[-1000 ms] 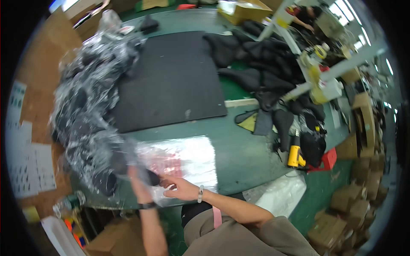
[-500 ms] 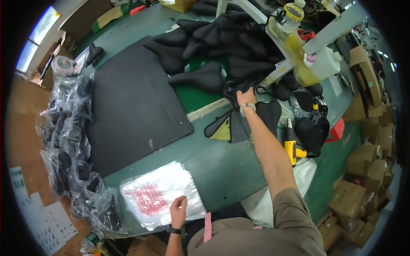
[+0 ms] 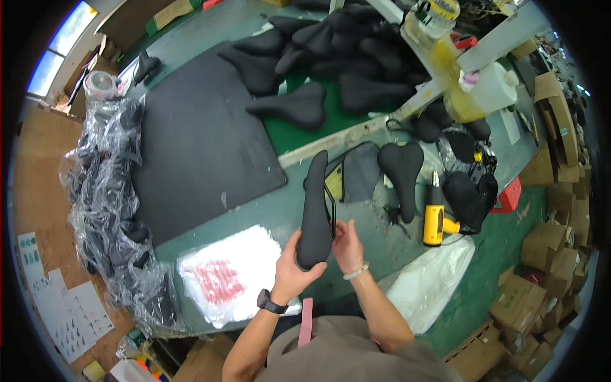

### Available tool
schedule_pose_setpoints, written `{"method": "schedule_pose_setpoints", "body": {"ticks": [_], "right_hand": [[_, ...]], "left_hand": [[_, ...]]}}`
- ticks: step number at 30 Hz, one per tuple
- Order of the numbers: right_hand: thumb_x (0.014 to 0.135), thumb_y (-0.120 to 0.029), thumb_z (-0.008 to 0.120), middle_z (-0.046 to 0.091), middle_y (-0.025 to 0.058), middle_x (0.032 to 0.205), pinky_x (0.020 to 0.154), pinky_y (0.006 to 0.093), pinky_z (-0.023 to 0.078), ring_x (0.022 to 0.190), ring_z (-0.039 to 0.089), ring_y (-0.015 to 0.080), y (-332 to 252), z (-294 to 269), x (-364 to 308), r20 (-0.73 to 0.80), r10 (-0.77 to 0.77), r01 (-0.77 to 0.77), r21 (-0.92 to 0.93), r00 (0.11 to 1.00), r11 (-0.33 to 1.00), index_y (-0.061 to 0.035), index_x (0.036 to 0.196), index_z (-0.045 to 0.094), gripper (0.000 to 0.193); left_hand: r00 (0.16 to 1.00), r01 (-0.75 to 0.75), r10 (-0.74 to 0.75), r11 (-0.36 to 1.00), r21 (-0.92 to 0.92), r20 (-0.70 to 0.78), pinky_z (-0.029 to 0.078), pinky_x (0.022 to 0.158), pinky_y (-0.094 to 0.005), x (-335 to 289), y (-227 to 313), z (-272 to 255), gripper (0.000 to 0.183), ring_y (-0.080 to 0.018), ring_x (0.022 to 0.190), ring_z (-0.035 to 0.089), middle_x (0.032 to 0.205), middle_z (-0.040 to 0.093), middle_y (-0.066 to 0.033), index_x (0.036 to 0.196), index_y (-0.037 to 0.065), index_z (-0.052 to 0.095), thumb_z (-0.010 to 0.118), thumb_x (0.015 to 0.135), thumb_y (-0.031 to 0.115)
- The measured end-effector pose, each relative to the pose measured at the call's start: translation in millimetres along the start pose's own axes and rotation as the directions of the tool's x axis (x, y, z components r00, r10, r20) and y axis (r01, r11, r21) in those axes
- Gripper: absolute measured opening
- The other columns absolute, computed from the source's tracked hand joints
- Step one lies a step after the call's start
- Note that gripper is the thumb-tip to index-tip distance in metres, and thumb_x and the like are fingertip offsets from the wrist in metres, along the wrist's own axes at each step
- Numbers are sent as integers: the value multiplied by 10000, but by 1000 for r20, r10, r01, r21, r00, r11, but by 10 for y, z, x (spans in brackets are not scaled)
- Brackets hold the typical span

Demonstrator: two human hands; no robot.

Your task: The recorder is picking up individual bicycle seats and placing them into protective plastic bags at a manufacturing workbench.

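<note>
Green and scuffed, our tabletop (image 3: 388, 242) carries a flat black mat (image 3: 197, 146), a heap of dark bike seats (image 3: 331, 41) and shiny plastic bags (image 3: 248, 251) with red print. Our left hand (image 3: 294, 270) grips the rounded rear of one black seat (image 3: 314, 223), held on edge near us; our right hand (image 3: 347, 248) is loosely open beside its thin rails (image 3: 333, 210), though whether its fingertips touch we can't quite tell. We judge this step as steadying the seat; any next move calls for firm support, since the smooth, matte cover tapers to a narrow nose.
</note>
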State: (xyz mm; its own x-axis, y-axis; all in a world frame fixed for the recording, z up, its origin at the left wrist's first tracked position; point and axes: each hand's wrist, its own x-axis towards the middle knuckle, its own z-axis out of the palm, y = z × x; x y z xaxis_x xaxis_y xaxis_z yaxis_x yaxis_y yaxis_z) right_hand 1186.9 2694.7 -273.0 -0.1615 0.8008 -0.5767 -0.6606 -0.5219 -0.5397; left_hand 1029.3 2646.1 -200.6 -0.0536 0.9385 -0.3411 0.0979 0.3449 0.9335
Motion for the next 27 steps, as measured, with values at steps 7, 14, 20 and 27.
{"method": "schedule_pose_setpoints", "body": {"ticks": [7,14,20,27], "right_hand": [[892,-800,305,542,183,1357,1026,444,426,1100,581,296,-535,-508,-219,184,383,-408,120,905,905,17,1397,457,972],[969,-316,591,527,110,1379,973,383,480,1163,564,227,365,-1223,-717,-2,425,-410,-268,905,872,2,1460,365,627],[903,-49,635,518,92,1380,1041,342,429,1243,530,192,728,-1129,-830,-12,207,-200,-307,978,931,16,1461,350,630],[826,-42,689,536,109,1311,994,296,450,1132,562,172,926,-1263,-1041,-112,223,-250,-472,968,845,21,1430,382,680]], "left_hand": [[774,-625,409,364,691,484,377,1104,-484,-234,-486,-259,579,-338,1342,439,1472,456,-126,1298,95,555,651,727,79],[939,-330,127,592,735,320,374,1088,-477,-394,-1238,-145,583,-368,1343,420,1493,409,-169,1391,27,451,647,881,229],[928,-372,304,713,594,217,347,1107,-489,-624,-1145,197,548,-377,1348,418,1440,455,-206,1313,-12,528,642,886,313],[701,-712,391,430,556,596,254,1174,-458,139,-1170,259,655,-300,1425,345,1520,400,-146,1383,27,499,601,886,442]]}}
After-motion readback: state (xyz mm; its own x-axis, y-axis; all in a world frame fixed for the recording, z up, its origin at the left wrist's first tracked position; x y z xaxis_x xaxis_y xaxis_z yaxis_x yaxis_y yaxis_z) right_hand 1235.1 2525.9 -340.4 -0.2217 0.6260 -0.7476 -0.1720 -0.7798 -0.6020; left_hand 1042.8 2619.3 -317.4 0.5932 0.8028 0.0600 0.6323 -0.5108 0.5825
